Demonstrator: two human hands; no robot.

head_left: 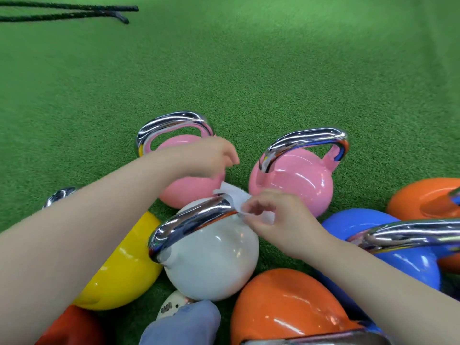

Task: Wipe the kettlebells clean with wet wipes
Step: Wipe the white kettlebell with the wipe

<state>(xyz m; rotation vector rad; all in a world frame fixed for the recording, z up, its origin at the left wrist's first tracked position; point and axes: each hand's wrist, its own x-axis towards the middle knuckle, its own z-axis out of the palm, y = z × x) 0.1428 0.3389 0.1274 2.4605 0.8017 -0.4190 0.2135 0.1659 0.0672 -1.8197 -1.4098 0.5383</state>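
Above the turf [249, 70], a wipe [232, 195] is pinched by the right hand [271, 217] at the white kettlebell's [211, 257] handle [191, 220]; the left hand [211, 155] is loosely curled, its hold unclear. The thin wipe could be torn there.

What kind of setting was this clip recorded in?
Most likely a gym or fitness training area. The floor is green artificial turf, a cluster of coloured kettlebells with chrome handles sits on it, such as the white kettlebell, and thick black ropes lie on the turf at upper left.
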